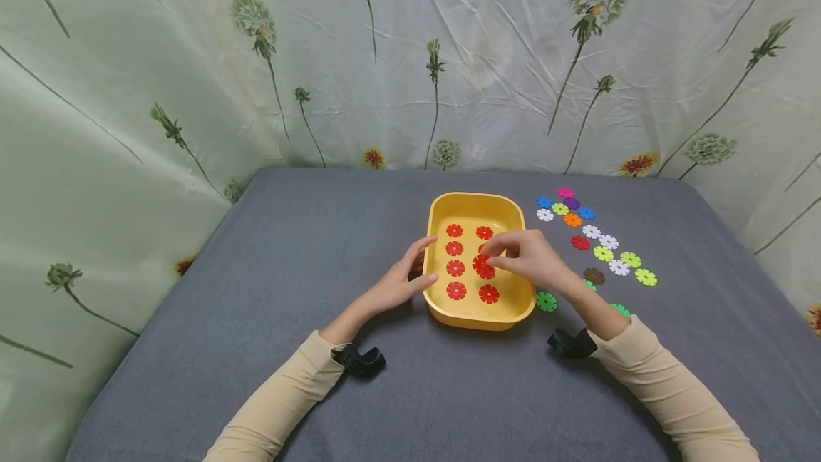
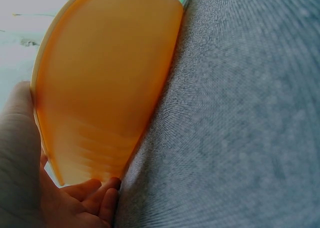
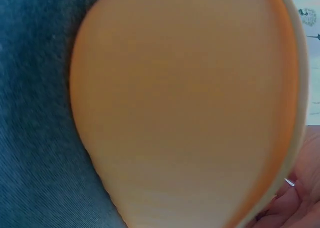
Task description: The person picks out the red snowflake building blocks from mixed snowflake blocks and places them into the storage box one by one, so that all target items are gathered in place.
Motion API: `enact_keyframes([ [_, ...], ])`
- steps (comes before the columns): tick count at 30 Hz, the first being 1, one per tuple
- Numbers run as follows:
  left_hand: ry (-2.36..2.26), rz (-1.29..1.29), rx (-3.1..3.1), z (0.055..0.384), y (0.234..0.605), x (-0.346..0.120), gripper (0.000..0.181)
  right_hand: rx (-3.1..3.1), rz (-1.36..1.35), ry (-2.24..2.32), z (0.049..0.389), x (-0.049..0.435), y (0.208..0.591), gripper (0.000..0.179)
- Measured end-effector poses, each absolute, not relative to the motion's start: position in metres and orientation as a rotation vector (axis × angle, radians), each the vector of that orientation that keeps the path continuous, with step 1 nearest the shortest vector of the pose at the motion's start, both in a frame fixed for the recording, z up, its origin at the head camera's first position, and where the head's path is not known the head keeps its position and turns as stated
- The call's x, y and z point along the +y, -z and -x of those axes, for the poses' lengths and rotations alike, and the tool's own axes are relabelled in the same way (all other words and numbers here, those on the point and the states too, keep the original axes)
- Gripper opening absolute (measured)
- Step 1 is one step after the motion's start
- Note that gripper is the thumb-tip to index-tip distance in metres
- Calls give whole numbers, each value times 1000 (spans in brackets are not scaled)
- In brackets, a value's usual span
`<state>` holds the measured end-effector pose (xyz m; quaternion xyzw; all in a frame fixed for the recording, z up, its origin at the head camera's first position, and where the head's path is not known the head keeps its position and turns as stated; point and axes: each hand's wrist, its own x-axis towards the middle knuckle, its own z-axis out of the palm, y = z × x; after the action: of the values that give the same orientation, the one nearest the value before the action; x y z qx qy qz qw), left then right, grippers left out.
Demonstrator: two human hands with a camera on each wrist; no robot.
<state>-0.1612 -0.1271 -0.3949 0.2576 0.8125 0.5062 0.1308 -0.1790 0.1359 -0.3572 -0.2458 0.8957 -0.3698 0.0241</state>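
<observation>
A yellow plastic basin (image 1: pixel 522 298) stands on the grey cloth, with several red notched plastic discs (image 1: pixel 455 268) laid in two columns on its floor. My right hand (image 1: pixel 529 257) reaches over the basin's right wall and pinches a red notched disc (image 1: pixel 479 263) between thumb and fingertips, above the right column. That hand partly covers the discs there. At the left side, my left hand (image 1: pixel 400 284) rests against the basin's rim, thumb and fingers spread. In the left wrist view its fingers (image 2: pixel 80 190) touch the outer wall.
Right of the basin, loose notched discs in several colours lie scattered, among them a brown one (image 1: pixel 594 276), a green one (image 1: pixel 546 301) and an orange one (image 1: pixel 573 219). A flower-printed curtain (image 1: pixel 385 91) hangs behind the grey cloth-covered table (image 1: pixel 321 234).
</observation>
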Motion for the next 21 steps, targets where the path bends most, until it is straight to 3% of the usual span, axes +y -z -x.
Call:
enact_keyframes([
  [6, -1498, -757, 2368, 175, 421, -129, 69, 2748, 802, 1117, 176, 131, 360, 12],
  [21, -1507, -761, 2378, 175, 424, -130, 68, 2682, 905, 1011, 171, 117, 363, 13],
])
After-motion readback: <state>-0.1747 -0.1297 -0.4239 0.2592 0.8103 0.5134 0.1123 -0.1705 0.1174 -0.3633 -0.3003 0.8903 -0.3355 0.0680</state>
